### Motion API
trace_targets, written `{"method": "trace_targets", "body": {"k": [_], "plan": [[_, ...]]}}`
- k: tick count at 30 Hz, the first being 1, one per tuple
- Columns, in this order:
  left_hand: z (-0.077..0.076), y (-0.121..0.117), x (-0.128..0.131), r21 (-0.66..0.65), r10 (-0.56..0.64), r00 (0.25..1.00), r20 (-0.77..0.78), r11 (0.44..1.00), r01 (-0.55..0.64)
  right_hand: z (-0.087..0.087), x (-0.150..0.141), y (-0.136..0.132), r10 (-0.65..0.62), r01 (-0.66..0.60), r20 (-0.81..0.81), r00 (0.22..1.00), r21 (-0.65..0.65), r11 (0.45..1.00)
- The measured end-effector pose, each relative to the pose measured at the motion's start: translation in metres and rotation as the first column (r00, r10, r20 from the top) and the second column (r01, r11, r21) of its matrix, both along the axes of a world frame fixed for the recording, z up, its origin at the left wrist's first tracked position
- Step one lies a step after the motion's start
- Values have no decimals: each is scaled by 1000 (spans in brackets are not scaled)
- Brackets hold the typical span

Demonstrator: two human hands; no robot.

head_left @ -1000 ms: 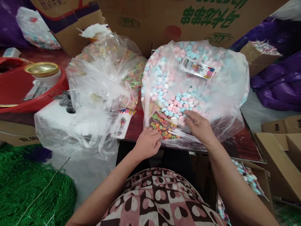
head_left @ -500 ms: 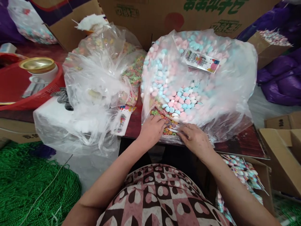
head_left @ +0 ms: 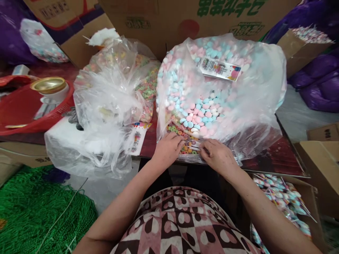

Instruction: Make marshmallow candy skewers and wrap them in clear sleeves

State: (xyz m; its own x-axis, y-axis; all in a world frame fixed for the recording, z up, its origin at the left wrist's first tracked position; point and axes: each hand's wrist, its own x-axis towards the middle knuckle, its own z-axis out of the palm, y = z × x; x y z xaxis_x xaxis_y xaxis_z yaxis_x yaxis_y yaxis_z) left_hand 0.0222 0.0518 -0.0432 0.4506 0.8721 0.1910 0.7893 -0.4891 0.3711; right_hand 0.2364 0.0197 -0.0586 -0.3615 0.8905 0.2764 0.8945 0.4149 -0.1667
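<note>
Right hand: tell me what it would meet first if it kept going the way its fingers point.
The right hand points left, toward the left hand. First in line is probably the small clear packet of multicoloured ring candies between them, which its fingertips seem to touch already; depth is unclear.

Red basket (head_left: 16, 106) at left holding a white jar with gold lid (head_left: 48, 85). Clear bag of ring candy (head_left: 119, 81) at centre left, a printed card (head_left: 137, 138) below it. Cardboard boxes (head_left: 185, 14) behind. Green netting (head_left: 34, 208) lower left. Purple bags (head_left: 315, 81) at right. Open carton of wrapped candy (head_left: 280, 197) lower right.
</note>
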Motion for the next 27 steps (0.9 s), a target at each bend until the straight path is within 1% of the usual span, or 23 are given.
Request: {"method": "trace_targets", "body": {"k": [4,6,8,10,13,15,17,19,22,24,26,27], "plan": [[9,21,12,104,4,1000,27,995,-7,0,0,-1,60,-61,-29,998,-34,998],[11,35,19,124,20,999,-29,992,-17,-2,-2,-2,52,-53,-30,998,-32,998],[11,49,25,97,60,991,-118,994,-48,-3,-4,-2,25,-26,-34,999,-13,1000],[9,60,28,51,97,982,-162,995,-90,-4,-6,-1,5,-5,-43,999,9,1000],[5,72,28,-18,111,984,-138,993,-115,-4,-6,1,-3,3,-95,995,2,1000],[4,76,27,-49,92,988,-121,994,-99,-3,-4,2,5,-11,-170,985,-32,999],[4,77,26,-50,76,992,-103,995,-82,-1,-1,3,5,-19,-241,971,-56,998],[5,76,26,-26,83,995,-57,996,-84,2,3,4,-15,0,-292,956,-52,999],[8,72,25,-4,127,988,87,992,-127,7,9,9,-100,97,-367,925,-27,995],[10,68,23,-58,178,960,219,984,-169,13,11,18,-175,180,-410,895,-27,983],[10,64,22,-154,238,903,357,969,-194,18,11,30,-220,231,-423,879,-27,973],[10,62,22,-205,266,866,423,959,-194,21,9,37,-226,237,-413,882,-24,971]]}}
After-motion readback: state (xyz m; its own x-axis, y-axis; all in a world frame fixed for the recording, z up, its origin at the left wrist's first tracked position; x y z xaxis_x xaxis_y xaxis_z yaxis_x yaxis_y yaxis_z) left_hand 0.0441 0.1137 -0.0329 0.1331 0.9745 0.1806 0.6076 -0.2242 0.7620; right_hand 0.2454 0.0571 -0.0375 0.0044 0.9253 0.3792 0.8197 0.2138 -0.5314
